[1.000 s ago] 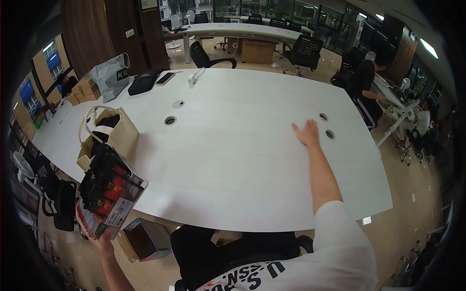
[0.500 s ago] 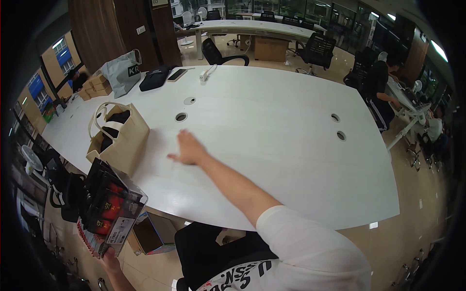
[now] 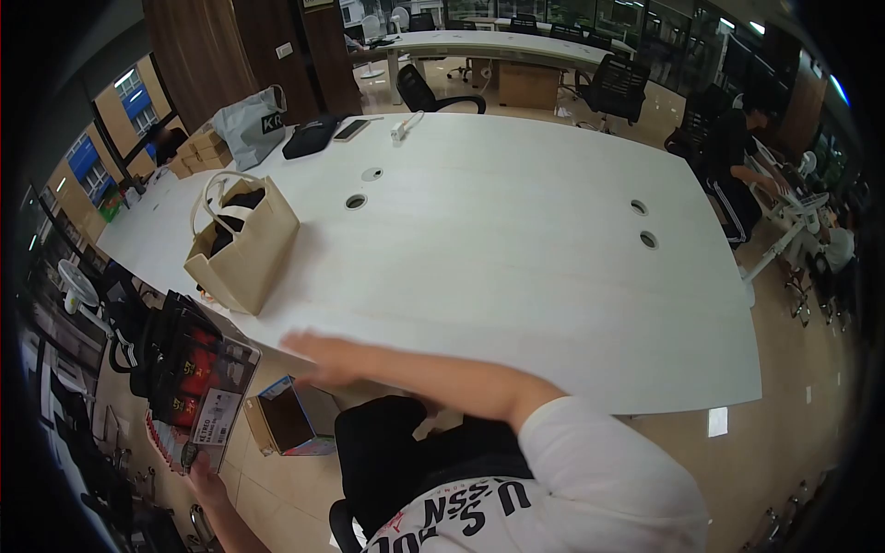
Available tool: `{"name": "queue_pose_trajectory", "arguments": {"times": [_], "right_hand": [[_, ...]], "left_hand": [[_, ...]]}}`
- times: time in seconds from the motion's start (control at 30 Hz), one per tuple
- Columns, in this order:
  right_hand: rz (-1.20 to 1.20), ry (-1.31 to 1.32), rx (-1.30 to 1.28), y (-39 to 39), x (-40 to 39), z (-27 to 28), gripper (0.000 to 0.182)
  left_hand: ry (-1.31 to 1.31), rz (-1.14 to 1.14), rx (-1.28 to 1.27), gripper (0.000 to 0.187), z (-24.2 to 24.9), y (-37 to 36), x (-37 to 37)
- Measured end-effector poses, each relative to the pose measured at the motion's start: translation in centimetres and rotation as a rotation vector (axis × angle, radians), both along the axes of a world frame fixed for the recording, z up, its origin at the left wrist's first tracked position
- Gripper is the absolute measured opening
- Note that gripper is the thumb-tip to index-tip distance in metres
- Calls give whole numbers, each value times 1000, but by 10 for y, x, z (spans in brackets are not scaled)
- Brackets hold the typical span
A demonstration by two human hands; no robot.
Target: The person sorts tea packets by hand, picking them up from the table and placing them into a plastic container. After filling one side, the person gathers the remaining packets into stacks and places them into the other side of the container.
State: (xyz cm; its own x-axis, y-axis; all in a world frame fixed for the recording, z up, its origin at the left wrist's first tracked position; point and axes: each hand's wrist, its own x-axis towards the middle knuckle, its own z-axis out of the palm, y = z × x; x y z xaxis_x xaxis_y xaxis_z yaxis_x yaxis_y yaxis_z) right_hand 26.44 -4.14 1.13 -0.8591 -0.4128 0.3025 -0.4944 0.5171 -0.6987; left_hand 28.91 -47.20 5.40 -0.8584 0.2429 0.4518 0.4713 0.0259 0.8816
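Note:
My left hand [image 3: 202,476] grips the lower end of a clear plastic organizer [image 3: 214,392] at the lower left, beyond the table's edge. Black and red items fill the organizer, and a white printed label [image 3: 217,417] is on its side. A red spiral-bound edge [image 3: 164,442] shows beside it; its full shape is hidden. My right hand [image 3: 324,358] holds nothing and hovers at the front edge of the white table [image 3: 516,276], fingers stretched out to the left and slightly blurred. A cream tote bag [image 3: 251,263] with dark contents stands on the table beyond both hands.
On the floor below the table edge sits an open cardboard box [image 3: 293,419]. Farther back on the table are a grey bag [image 3: 249,129], a black pouch [image 3: 310,138], a phone [image 3: 352,130], a white power strip [image 3: 402,129] and small cardboard boxes [image 3: 200,155]. A person [image 3: 733,166] sits at the right.
My right hand has swept from the middle-left of the tabletop back toward me, to the table's front edge. The left hand still holds the organizer; the view has shifted slightly.

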Motion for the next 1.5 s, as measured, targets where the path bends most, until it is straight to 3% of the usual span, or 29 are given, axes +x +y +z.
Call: {"name": "queue_pose_trajectory", "arguments": {"times": [0.03,0.17,0.23,0.3,0.37,0.47,0.5,0.53,0.57,0.67,0.73,0.77,0.87,0.97,1.03,1.07,1.17,1.3,1.4,1.5], "right_hand": [[-172,91,157,44,-1,-23,88],[-963,103,347,248,90,-33,94],[-1378,-192,540,303,138,-24,101],[-1358,-237,519,306,149,-29,106],[-1186,-191,542,247,113,-43,110],[-566,-96,327,66,64,-43,112],[-405,-187,208,6,63,-32,110],[-21,-150,235,-31,64,6,106],[281,2,-80,-74,41,-54,101],[392,99,-173,-81,41,-19,95],[69,-367,-106,1,53,62,90],[-116,-20,-14,37,-3,-18,87],[-731,-28,124,216,-8,-22,88],[-1290,-131,544,385,11,-40,91],[-1479,-373,627,454,31,-43,105],[-1547,-368,602,464,39,-42,109],[-1552,-403,579,469,-7,-35,109],[-1240,-164,673,433,-135,-55,109],[-923,18,584,347,-206,-58,105],[-607,93,507,256,-227,-51,104]], "left_hand": [[-16,-10,7,61,-7,-7,-2],[-34,0,60,63,-55,-42,-33],[-44,68,92,63,-74,-48,-38],[-105,74,140,74,-70,-41,-34],[-98,86,137,84,-67,-33,-39],[13,155,87,98,-34,13,-33],[30,139,93,101,-28,25,-30],[52,126,103,103,-23,32,-30],[77,114,114,105,-17,42,-30],[242,124,39,111,30,87,-9],[179,76,-16,103,6,47,-32],[162,76,-39,104,2,42,-36],[170,132,-96,113,0,55,-32],[269,237,-145,119,-15,63,-35],[269,261,-146,119,-32,51,-38],[251,253,-137,119,-41,43,-41],[198,236,-114,120,-60,18,-46],[171,272,-112,120,-72,5,-44],[166,320,-114,118,-75,0,-38],[152,350,-126,116,-67,-7,-30]]}}
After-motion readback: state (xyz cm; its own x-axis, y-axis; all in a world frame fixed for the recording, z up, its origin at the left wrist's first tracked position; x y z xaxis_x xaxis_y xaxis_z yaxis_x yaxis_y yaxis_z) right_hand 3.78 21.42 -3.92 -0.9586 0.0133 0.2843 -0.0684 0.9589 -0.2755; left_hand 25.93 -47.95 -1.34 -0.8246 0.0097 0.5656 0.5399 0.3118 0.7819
